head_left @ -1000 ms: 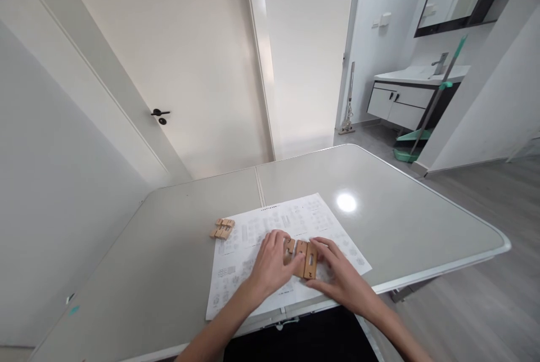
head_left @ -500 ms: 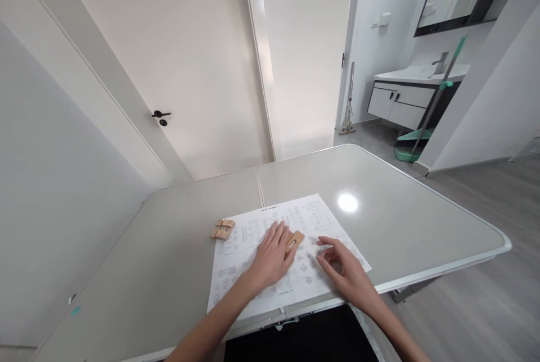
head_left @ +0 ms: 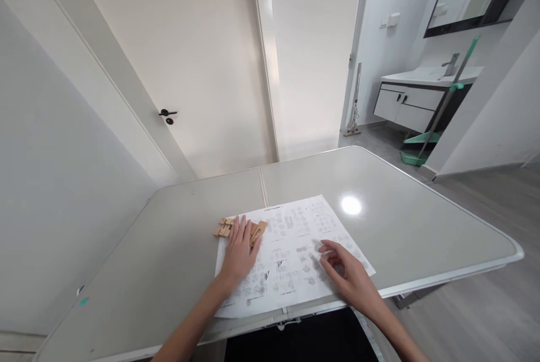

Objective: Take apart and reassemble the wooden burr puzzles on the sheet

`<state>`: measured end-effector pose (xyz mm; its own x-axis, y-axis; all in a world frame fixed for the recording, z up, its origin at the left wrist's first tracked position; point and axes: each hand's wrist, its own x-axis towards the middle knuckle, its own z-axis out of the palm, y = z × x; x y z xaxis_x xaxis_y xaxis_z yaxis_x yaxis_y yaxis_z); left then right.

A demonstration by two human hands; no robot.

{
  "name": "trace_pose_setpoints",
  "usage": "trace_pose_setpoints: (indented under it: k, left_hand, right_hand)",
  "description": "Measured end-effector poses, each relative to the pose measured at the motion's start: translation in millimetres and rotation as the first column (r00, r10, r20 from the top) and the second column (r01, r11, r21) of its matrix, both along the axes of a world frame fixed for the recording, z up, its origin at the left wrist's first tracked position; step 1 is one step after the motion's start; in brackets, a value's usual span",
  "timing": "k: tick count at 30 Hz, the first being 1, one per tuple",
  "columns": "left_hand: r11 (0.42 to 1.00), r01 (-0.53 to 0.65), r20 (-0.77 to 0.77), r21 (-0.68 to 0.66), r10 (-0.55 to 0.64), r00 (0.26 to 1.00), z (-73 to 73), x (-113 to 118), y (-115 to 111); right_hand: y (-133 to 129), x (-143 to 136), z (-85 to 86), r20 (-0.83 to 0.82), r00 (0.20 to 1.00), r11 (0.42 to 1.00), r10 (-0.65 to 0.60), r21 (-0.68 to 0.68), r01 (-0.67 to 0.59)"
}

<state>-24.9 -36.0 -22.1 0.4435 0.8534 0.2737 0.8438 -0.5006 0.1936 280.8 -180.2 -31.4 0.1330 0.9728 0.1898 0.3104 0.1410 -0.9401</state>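
My left hand (head_left: pixel 239 252) lies palm down with its fingers stretched out over a flat wooden piece (head_left: pixel 258 232) that has a slot in it. More of that wood is hidden beneath the fingers. Against the fingertips on the left are several small wooden blocks (head_left: pixel 222 231), grouped at the paper's upper left edge. Printed with grey drawings, the white paper sheet (head_left: pixel 291 227) lies under both hands. My right hand (head_left: pixel 346 272) rests on the sheet's right side, fingers curved, with a gap between thumb and forefinger and nothing visible between them.
The pale table (head_left: pixel 413 221) has a rounded metal edge and a seam across it. A black surface (head_left: pixel 304 339) shows below its front edge. Beyond stand a white door (head_left: pixel 211 69), a sink cabinet (head_left: pixel 409 100), a mop (head_left: pixel 355 103) and a green dustpan (head_left: pixel 415 157).
My left hand has moved left across the paper with the slotted wooden piece, up to the small blocks. My right hand has stayed nearly in place. The view has shifted slightly.
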Motion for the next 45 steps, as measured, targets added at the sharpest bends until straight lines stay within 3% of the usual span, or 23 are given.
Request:
trace_pose_setpoints:
  k: [4, 8, 11, 15, 19, 26, 30, 39, 42, 45]
  left_hand:
    - [0.989, -0.063, 0.011, 0.131, 0.062, 0.998, 7.3, -22, 2]
    - [0.989, 0.060, -0.096, 0.135, -0.048, 0.994, 19.2, -49, 9]
    - [0.983, 0.168, -0.184, 0.076, -0.152, 0.971, 30.8, -56, 12]
    - [0.960, 0.278, -0.244, -0.017, -0.274, 0.930, 43.5, -40, 10]
    - [0.932, 0.357, -0.243, -0.066, -0.362, 0.900, 45.6, -19, 13]
    - [0.965, 0.261, -0.184, -0.004, -0.258, 0.949, 28.9, 3, 30]
    - [0.970, 0.243, -0.178, 0.006, -0.238, 0.955, 29.2, 8, 39]
    - [0.917, 0.391, -0.256, -0.074, -0.397, 0.882, 69.5, -54, 48]
    - [0.898, 0.430, -0.278, -0.089, -0.437, 0.855, 71.8, -62, 46]
    - [0.889, 0.447, -0.285, -0.097, -0.455, 0.844, 65.2, -56, 49]
  right_hand:
    - [-1, 0, 0.8, 0.000, 1.000, 1.000, 0.013, -0.011, -0.013]
    - [-1, 0, 0.8, 0.004, 1.000, 1.000, 0.018, -0.010, -0.018]
    - [-1, 0, 1.0, 0.006, 1.000, 1.000, 0.013, -0.002, -0.013]
    - [-1, -1, 0.1, 0.012, 1.000, 1.000, 0.001, 0.010, -0.001]
    - [0, 0, -4.7, 0.023, 1.000, 1.000, 0.004, 0.029, -0.005]
    - [2, 0, -12.6, 0.024, 1.000, 0.999, -0.009, 0.043, 0.008]
    - [2, 1, -12.0, 0.021, 1.000, 0.999, -0.007, 0.032, 0.006]
    - [-1, -1, -5.6, 0.010, 1.000, 1.000, 0.002, 0.016, -0.002]
    - [-1, 0, -5.2, 0.012, 1.000, 1.000, 0.008, 0.014, -0.009]
    - [0, 1, -6.3, 0.021, 1.000, 1.000, 0.020, 0.007, -0.020]
